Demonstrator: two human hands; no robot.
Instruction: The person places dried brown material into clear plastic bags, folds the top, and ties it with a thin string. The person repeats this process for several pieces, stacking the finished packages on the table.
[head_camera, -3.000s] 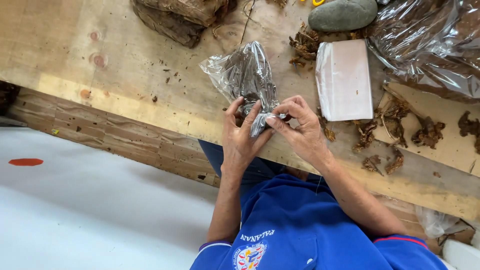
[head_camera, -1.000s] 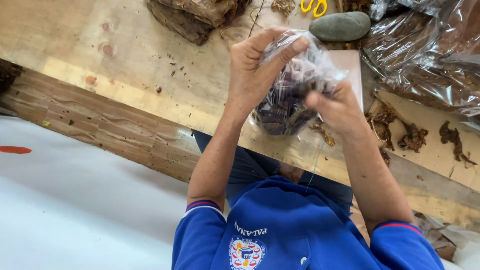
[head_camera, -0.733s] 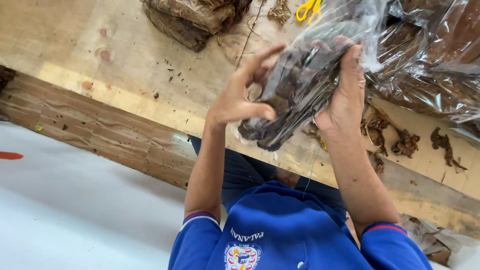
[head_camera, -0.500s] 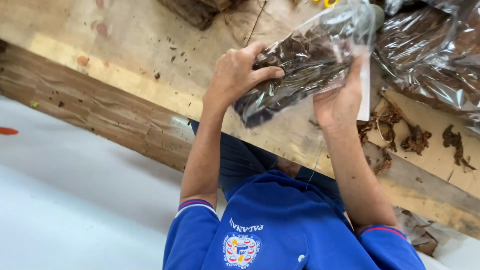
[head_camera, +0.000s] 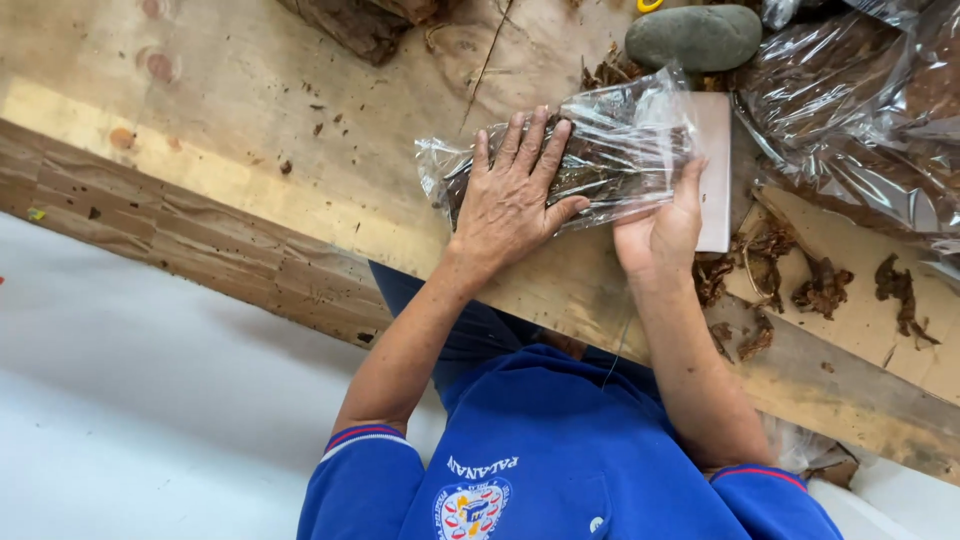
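Item: clear plastic bag (head_camera: 600, 150) of dark dried leaves, lying on the wooden table (head_camera: 200, 130), which you are pressing flat with spread left hand (head_camera: 512, 200) while your right hand (head_camera: 660, 230) is cupping its right end—light, crinkly, slippery, crumbly; probably best gripped at the ends.

Two hands (head_camera: 515, 195), two plastic bags (head_camera: 610, 150), one stone (head_camera: 693, 37).

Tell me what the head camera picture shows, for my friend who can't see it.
A person's left hand presses flat on a clear plastic bag of dark dried leaves lying on a wooden table, while the right hand holds its edge. A grey stone and leaf scraps lie nearby.
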